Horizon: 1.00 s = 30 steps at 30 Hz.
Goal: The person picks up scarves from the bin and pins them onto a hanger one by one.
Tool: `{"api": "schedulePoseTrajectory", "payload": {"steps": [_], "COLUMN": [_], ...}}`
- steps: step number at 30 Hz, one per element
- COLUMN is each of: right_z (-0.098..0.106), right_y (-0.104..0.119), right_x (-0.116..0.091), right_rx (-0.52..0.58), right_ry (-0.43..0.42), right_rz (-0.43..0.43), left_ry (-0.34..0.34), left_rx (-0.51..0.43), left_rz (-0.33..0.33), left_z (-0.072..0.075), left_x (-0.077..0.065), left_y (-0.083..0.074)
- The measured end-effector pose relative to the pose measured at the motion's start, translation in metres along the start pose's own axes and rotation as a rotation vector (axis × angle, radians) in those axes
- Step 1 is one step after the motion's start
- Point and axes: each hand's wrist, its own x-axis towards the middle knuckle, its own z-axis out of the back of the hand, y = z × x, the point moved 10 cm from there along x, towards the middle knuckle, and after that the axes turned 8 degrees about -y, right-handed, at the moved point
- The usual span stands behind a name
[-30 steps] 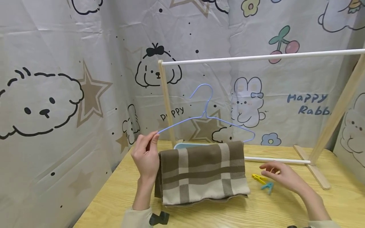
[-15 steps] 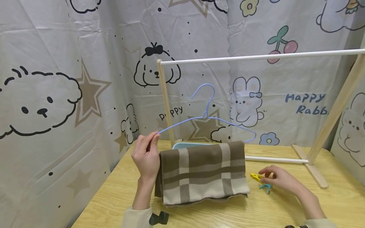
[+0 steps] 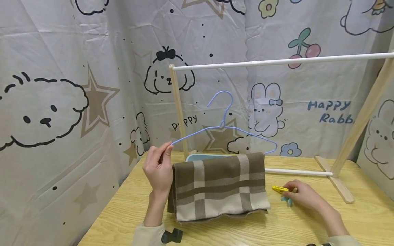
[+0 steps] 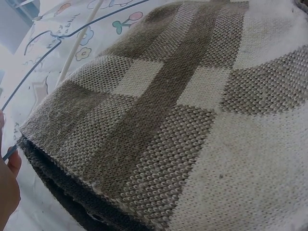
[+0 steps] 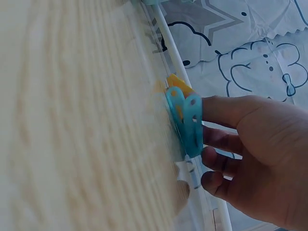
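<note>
My left hand (image 3: 158, 171) pinches the left end of a blue wire clothes hanger (image 3: 197, 131) between thumb and fingers. A folded brown and cream checked knit cloth (image 3: 218, 188) drapes over the hanger's lower bar, hiding it; its weave fills most of the left wrist view. My right hand (image 3: 304, 194) is low over the table at the right, its thumb and index finger pinching the end of a yellow clothespin (image 3: 279, 189). A teal clothespin (image 5: 192, 125) stands right at the fingertips in the right wrist view, partly covering the yellow one.
Behind the cloth stands a rack with a white top rail (image 3: 246, 64), wooden posts (image 3: 360, 123) and a white lower rail (image 3: 298, 172). A light blue tray (image 3: 197, 157) shows partly behind the cloth. A printed curtain (image 3: 101, 177) borders the wooden table (image 3: 117, 212).
My right hand has come down and left onto the clothespins, and the yellow one has turned to lie flatter in view. The left hand, hanger and cloth stay nearly still.
</note>
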Motion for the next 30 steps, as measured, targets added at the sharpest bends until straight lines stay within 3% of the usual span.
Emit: {"api": "schedulePoseTrajectory", "payload": {"steps": [11,18,24,30], "right_z": [0.013,0.020,0.028,0.049], "right_y": [0.003,0.009,0.014,0.029], "right_x": [0.002,0.000,0.000,0.000], "right_rx": [0.001,0.016,0.084,0.150], "right_ry": [-0.112,-0.131,-0.156,-0.240], "right_rz": [-0.001,-0.018,-0.034,0.015], "left_ry": [0.021,0.023,0.024,0.025], "left_rx": [0.008,0.006,0.006,0.015], "left_rz": [0.013,0.003,0.000,0.001], "left_z": [-0.001,-0.002,-0.002,-0.002], "left_x": [0.000,-0.001,-0.001,0.000], "left_y": [0.001,0.000,-0.001,-0.001]}}
